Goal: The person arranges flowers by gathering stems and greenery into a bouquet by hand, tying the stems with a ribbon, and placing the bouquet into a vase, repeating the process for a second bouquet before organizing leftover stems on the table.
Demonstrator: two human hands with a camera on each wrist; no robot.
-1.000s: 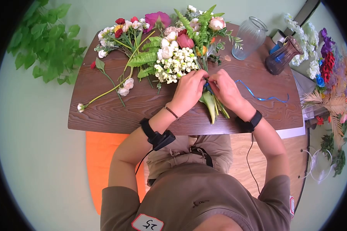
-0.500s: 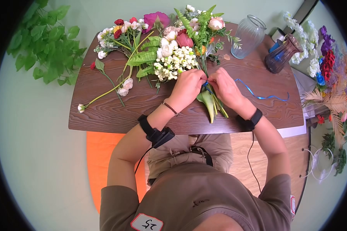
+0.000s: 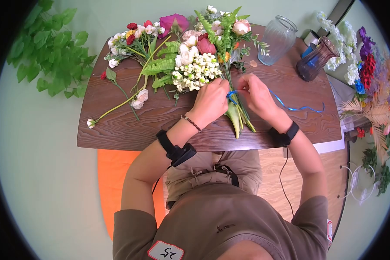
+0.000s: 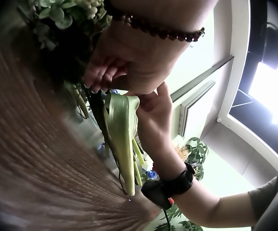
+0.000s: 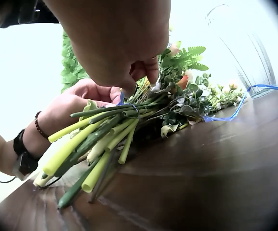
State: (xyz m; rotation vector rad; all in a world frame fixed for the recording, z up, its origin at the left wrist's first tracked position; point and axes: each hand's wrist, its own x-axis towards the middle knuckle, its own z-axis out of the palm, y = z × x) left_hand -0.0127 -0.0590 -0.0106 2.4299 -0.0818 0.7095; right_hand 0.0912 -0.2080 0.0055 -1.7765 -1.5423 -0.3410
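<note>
A bouquet of artificial flowers [image 3: 197, 71] lies on the dark wooden table, its green stems [image 5: 88, 147] pointing toward the person. A thin blue ribbon [image 3: 232, 96] circles the stems just below the blooms. My left hand [image 3: 210, 100] is at the left of the binding, thumb and fingers pinching the ribbon close against the stems. On the other side, my right hand [image 3: 258, 97] has curled fingers and pinches a ribbon end, a little apart from the stems. A broad pale green leaf [image 4: 122, 125] hangs down along the stems under the left hand.
A long ribbon tail [image 3: 297, 107] trails right across the table [image 3: 160, 130]. A clear glass vase [image 3: 277, 41] and a purple glass vase [image 3: 316, 60] stand at the back right. Loose flowers [image 3: 138, 99] lie on the left. More flowers [image 3: 368, 73] stand beyond the right edge.
The right hand has drawn away from the stems to the right, so the hands are farther apart and the blue ribbon at the binding shows more. The left hand has barely shifted.
</note>
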